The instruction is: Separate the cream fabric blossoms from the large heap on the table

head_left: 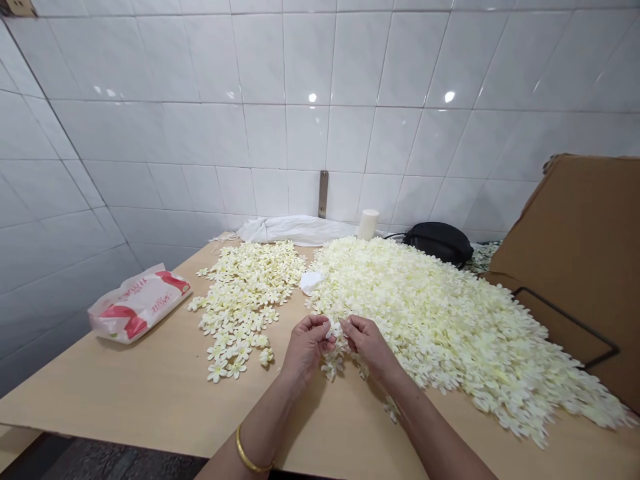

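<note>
Both hands meet over the table, at the near left edge of a large heap of pale yellow-white artificial flowers (450,320). My left hand (309,347) pinches a white flower (333,329) between thumb and fingers. Close beside it, my right hand (367,340) has its thumb and forefinger pressed together at the flower's right side; whatever is between those fingertips is too small to make out. Several loose flowers lie just below the hands, and one sits under my right forearm. Left of my hands spreads a smaller group of flowers (250,287) with yellow centres.
A pink-and-white plastic packet (140,303) lies at the table's left. Behind the heaps are a white cloth (290,230), a white cylinder (368,225) and a black case (437,241). A cardboard box (580,267) stands at right. White paper (311,283) lies between the heaps.
</note>
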Tool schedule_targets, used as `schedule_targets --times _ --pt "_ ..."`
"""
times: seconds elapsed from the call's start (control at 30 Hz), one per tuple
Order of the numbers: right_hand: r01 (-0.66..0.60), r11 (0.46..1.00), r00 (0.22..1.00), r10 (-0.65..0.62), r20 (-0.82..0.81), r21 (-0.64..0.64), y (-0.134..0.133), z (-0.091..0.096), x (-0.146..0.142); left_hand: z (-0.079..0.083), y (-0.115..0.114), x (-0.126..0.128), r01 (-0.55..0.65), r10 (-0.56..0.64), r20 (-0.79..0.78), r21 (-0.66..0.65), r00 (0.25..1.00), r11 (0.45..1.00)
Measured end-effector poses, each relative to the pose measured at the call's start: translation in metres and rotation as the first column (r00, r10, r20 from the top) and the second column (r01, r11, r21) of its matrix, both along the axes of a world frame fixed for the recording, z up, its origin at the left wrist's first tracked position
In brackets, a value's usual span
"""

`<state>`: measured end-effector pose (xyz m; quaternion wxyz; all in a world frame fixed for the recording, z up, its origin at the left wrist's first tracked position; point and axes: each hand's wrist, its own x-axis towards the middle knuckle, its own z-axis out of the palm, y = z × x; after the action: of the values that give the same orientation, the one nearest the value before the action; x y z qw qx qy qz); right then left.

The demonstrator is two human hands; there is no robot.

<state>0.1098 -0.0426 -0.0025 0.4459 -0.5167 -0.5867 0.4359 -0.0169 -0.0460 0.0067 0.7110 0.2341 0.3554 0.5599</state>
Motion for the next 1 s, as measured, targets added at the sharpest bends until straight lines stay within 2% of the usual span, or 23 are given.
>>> schedule_targets --times 0.3,0.37,0.43,0.5,0.57,0.63,0.67,0.73,0.8,0.87,0.93,1.0 --pt "0.053 0.992 0.960 -0.082 0.268 0.112 -0.003 0.011 0.002 -0.005 0.003 -0.002 -0.007 0.011 -0.077 0.044 0.997 0.999" --pt "0.094 0.981 0.894 -0.157 0.419 0.167 -0.005 0.013 0.004 -0.004 0.003 -0.002 -0.010 0.014 -0.083 0.054 0.996 0.998" --pt "0.141 0.958 0.783 -0.263 0.564 0.251 -0.007 0.015 0.005 -0.004 0.002 -0.002 -0.007 0.013 -0.089 0.068 0.996 0.998" --pt "0.191 0.922 0.700 -0.368 0.612 0.336 -0.009 0.017 0.007 -0.005 0.002 -0.002 0.002 0.005 -0.094 0.076 0.996 0.997" --pt "0.246 0.884 0.697 -0.447 0.561 0.398 -0.010 0.019 0.009 -0.005 0.003 -0.001 0.013 -0.005 -0.099 0.078 0.995 0.997" --pt "0.291 0.866 0.759 -0.468 0.453 0.407 -0.010 0.019 0.010 -0.006 0.003 -0.001 0.019 -0.011 -0.103 0.077 0.995 0.997" --pt "0.294 0.873 0.800 -0.448 0.399 0.389 -0.011 0.019 0.009 -0.006 0.003 -0.001 0.021 -0.013 -0.106 0.078 0.994 0.997" --pt "0.230 0.931 0.907 -0.310 0.284 0.283 -0.012 0.020 0.006 -0.006 0.003 -0.002 0.031 -0.022 -0.113 0.082 0.993 0.996" --pt "0.076 0.992 0.989 -0.087 0.120 0.100 -0.014 0.021 0.000 -0.005 0.001 -0.002 0.044 -0.025 -0.161 0.115 0.987 0.992" --pt "-0.090 0.992 0.990 0.079 -0.118 -0.087 -0.016 0.023 -0.008 -0.004 -0.002 -0.002 0.054 -0.003 -0.262 0.187 0.965 0.981" --pt "-0.133 0.971 0.955 0.072 -0.289 -0.200 -0.018 0.024 -0.014 -0.004 -0.006 -0.001 0.051 0.059 -0.371 0.279 0.927 0.959" --pt "-0.096 0.964 0.930 -0.002 -0.369 -0.248 -0.018 0.024 -0.018 -0.003 -0.010 0.001 0.042 0.122 -0.437 0.349 0.891 0.936"
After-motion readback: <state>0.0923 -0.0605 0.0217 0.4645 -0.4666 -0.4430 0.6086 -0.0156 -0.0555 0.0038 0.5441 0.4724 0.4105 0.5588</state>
